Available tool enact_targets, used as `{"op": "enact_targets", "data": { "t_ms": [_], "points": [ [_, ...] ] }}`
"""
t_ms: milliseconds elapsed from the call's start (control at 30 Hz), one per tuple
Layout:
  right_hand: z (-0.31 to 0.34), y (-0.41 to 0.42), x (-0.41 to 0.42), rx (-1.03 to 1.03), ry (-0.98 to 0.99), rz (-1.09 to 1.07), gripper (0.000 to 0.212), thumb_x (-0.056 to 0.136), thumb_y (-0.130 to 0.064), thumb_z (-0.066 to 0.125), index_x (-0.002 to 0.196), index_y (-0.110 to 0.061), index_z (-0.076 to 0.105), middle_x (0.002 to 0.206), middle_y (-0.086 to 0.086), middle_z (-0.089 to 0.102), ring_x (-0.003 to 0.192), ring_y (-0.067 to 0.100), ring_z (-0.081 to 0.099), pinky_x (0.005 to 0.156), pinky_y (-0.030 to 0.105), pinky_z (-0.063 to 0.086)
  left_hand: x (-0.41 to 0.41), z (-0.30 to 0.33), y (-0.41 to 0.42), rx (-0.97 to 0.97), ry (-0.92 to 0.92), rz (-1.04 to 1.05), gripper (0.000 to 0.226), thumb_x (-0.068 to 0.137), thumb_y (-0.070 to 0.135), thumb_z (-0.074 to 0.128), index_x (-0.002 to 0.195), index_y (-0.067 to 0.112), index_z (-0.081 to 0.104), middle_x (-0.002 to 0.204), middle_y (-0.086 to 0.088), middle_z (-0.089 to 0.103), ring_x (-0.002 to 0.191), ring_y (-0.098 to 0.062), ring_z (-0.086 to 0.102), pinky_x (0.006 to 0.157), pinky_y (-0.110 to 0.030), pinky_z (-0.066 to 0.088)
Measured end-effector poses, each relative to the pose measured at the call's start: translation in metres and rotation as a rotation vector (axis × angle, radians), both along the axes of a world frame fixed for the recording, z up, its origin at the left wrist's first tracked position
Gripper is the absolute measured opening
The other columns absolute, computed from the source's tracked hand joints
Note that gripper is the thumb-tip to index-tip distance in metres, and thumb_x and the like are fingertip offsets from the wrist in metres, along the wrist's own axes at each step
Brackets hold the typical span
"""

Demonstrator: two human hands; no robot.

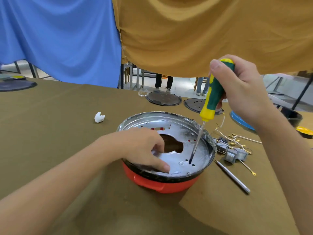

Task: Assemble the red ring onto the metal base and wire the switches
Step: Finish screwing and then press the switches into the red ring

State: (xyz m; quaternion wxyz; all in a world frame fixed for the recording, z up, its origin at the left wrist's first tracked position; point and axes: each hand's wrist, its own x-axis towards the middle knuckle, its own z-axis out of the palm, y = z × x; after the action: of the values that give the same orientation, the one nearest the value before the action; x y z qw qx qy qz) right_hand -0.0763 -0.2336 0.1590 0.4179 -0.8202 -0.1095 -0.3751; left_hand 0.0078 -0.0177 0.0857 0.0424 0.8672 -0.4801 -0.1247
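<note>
The metal base [171, 150] sits inside the red ring [162, 184], both on the desk [67, 133] in front of the person. The right hand [242, 89] holds a screwdriver [215, 94], with its fingers wrapped tightly around the green and yellow handle and the thumb near the top. The shaft goes down at a small slant, and its tip [190, 161] is at one of the small holes near the front edge of the metal base. I cannot see clearly if a screw is already in that hole. The left hand [145, 150] rests on the base, its fingers bent and pressing down on the plate, the thumb close to the front rim; it holds nothing.

I think the step in hand is to screw the base to the ring. To do it well, the screwdriver should stand more upright above the hole, so that the tip does not slip out and scratch the plate. The left hand should keep the base pressed flat, because the ring may turn or lift when the screw bites. It is better to turn slowly at first, and to tighten fully only when the holes of both parts are in line.

The switches [232, 154] with their wires [240, 138] lie on the desk just to the right of the ring, not yet connected. A thin metal tool [233, 178] lies near them.
</note>
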Motion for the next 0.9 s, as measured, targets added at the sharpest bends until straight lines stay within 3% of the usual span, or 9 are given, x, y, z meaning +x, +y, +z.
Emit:
{"op": "enact_targets", "data": {
  "t_ms": [100,167,300,433,533,633,767,900],
  "points": [
    [0.001,0.006,0.0,-0.02,0.0,0.033,0.04,0.102,-0.031,0.052,0.089,0.006,0.048,0.054,-0.005,0.052,0.044,0.025,0.055,0.041,0.03,0.042,0.008,-0.001,-0.007,-0.063,-0.017,0.019,0.057,0.065,0.08,0.067,0.087,0.028,0.064,0.083,0.011,0.068,0.083,-0.008,0.061,0.073,-0.029,0.049],
    [0.002,0.006,-0.001,-0.021,-0.03,0.012,0.041,0.101,-0.031,0.052,0.089,0.007,0.048,0.054,-0.003,0.053,0.043,0.024,0.055,0.04,0.028,0.041,0.011,-0.004,-0.008,-0.132,-0.128,0.063,0.062,0.064,0.083,0.064,0.08,0.023,0.062,0.074,0.007,0.066,0.076,-0.012,0.059,0.071,-0.032,0.041],
    [0.004,0.004,-0.001,-0.021,-0.114,-0.084,0.034,0.1,-0.033,0.053,0.088,-0.001,0.052,0.06,-0.009,0.051,0.049,0.02,0.055,0.038,0.032,0.044,0.013,-0.014,-0.008,-0.221,-0.443,0.302,0.063,0.07,0.087,0.051,0.066,0.024,0.048,0.07,0.012,0.052,0.09,-0.015,0.047,0.109,-0.052,0.025],
    [-0.004,0.008,0.008,-0.013,-0.188,-0.134,0.036,0.101,-0.035,0.051,0.094,0.001,0.051,0.068,-0.002,0.051,0.054,0.03,0.058,0.04,0.036,0.048,0.008,-0.021,-0.009,-0.19,-0.423,0.396,0.063,0.078,0.085,0.041,0.062,0.024,0.042,0.068,0.01,0.05,0.085,-0.018,0.044,0.11,-0.056,0.024],
    [-0.011,0.009,0.012,-0.038,-0.19,-0.149,0.028,0.101,-0.038,0.05,0.091,-0.011,0.047,0.072,0.002,0.051,0.057,0.025,0.062,0.044,0.042,0.052,0.009,-0.023,-0.008,-0.217,-0.38,0.418,0.064,0.08,0.084,0.042,0.06,0.023,0.041,0.063,0.008,0.05,0.072,-0.016,0.045,0.107,-0.054,0.028],
    [-0.015,0.009,0.015,-0.056,-0.184,-0.159,0.029,0.102,-0.039,0.05,0.095,-0.01,0.047,0.072,0.001,0.051,0.058,0.023,0.063,0.045,0.047,0.051,0.011,-0.022,-0.007,-0.234,-0.34,0.445,0.063,0.081,0.082,0.046,0.059,0.023,0.038,0.061,0.007,0.048,0.062,-0.009,0.037,0.105,-0.053,0.031],
    [-0.013,0.009,0.016,-0.065,-0.217,-0.184,0.027,0.1,-0.042,0.05,0.09,-0.017,0.046,0.073,0.001,0.052,0.057,0.017,0.062,0.044,0.043,0.051,0.011,-0.022,-0.006,-0.247,-0.307,0.466,0.064,0.08,0.081,0.05,0.059,0.026,0.025,0.06,0.009,0.039,0.061,-0.012,0.033,0.105,-0.056,0.033],
    [-0.013,0.011,0.016,-0.08,-0.226,-0.197,0.024,0.1,-0.045,0.049,0.085,-0.027,0.043,0.072,-0.001,0.052,0.058,0.018,0.063,0.043,0.039,0.051,0.012,-0.022,-0.006,-0.22,-0.314,0.478,0.064,0.08,0.083,0.047,0.06,0.024,0.032,0.064,0.009,0.045,0.066,-0.014,0.039,0.105,-0.058,0.034]
  ]
}}
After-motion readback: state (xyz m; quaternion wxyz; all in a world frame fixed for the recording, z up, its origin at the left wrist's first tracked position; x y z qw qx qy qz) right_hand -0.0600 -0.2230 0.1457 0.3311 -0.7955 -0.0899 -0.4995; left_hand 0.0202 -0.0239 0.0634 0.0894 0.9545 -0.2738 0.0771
